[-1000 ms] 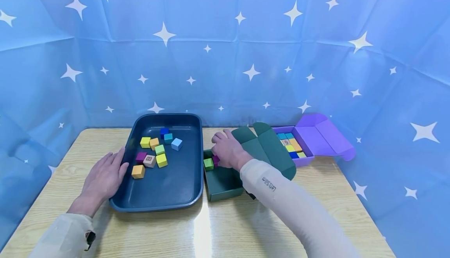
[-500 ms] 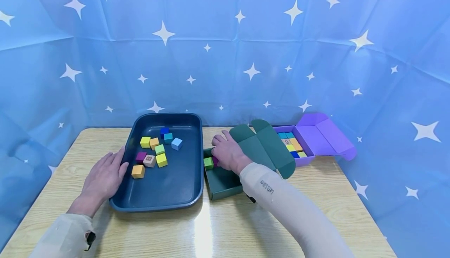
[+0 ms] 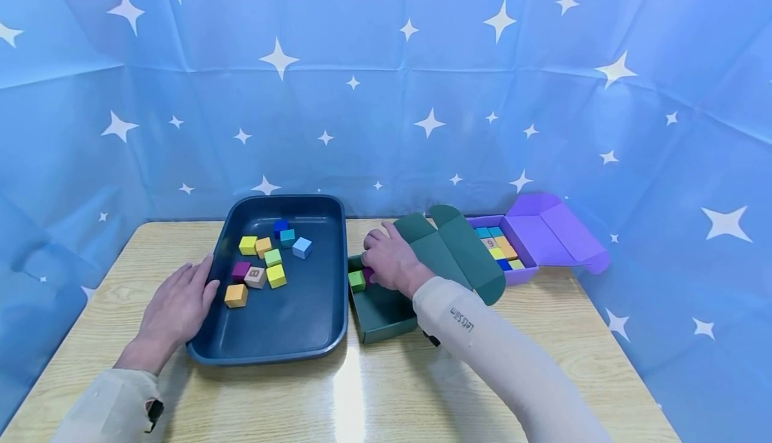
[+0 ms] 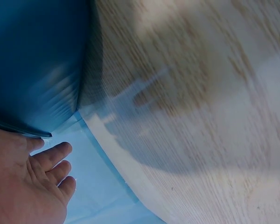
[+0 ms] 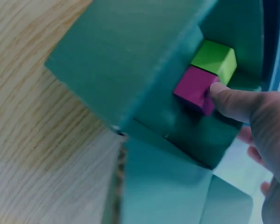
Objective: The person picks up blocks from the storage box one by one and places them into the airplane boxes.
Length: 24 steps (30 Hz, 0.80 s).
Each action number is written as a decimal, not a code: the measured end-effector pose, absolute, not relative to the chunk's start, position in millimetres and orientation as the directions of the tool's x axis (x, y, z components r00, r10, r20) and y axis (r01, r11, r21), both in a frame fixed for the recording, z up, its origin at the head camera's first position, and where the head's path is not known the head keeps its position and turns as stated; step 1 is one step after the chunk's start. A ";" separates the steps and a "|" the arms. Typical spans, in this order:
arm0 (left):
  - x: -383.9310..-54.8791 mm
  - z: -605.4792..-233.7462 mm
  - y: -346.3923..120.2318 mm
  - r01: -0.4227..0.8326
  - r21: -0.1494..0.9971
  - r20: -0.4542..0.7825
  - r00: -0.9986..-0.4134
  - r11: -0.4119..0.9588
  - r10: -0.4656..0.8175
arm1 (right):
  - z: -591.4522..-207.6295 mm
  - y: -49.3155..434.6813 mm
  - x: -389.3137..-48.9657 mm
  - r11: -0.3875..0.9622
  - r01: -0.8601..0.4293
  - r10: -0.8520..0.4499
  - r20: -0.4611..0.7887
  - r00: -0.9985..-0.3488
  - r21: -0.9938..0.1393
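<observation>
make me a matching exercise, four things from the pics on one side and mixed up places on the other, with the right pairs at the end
Things
1. left hand
2. light blue block
3. right hand
4. purple box

Places
A. touching the magenta block
B. right of the green box
C. at the left edge of the tray
D. lying inside the tray

Pairs: 1-C, 2-D, 3-A, 4-B
</observation>
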<state>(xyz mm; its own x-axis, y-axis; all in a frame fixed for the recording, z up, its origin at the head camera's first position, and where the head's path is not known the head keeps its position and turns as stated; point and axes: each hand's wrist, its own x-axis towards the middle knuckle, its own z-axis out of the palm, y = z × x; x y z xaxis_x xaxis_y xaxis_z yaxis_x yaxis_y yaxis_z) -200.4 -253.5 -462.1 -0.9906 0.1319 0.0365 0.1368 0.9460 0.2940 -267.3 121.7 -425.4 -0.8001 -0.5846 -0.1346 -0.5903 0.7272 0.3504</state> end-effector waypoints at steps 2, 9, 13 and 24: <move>-200.5 -462.5 -253.6 0.137 0.294 0.037 -0.991 0.946 0.131 | -422.5 122.5 -268.6 0.748 -0.589 -0.581 -0.125 -0.804 0.306; -201.3 -464.9 -250.7 0.139 0.294 0.032 -0.990 0.946 0.136 | -410.6 126.3 -271.1 0.822 -0.522 -0.526 -0.046 -0.849 0.228; -201.0 -465.2 -249.6 0.137 0.286 0.036 -0.991 0.948 0.132 | -404.3 123.9 -271.0 0.837 -0.509 -0.522 0.011 -0.853 0.200; -197.9 -461.4 -253.9 0.126 0.279 0.022 -0.992 0.952 0.125 | -394.3 93.4 -269.2 0.836 -0.524 -0.540 0.082 -0.837 0.164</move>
<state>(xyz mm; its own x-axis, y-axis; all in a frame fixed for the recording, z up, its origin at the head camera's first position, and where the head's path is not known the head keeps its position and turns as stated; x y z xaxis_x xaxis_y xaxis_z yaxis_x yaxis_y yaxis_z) -197.9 -253.9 -461.4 -0.9919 0.1250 0.0221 0.1261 0.9520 0.2788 -269.2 93.4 -394.3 -0.8374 -0.5404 0.0822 -0.5236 0.8361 0.1635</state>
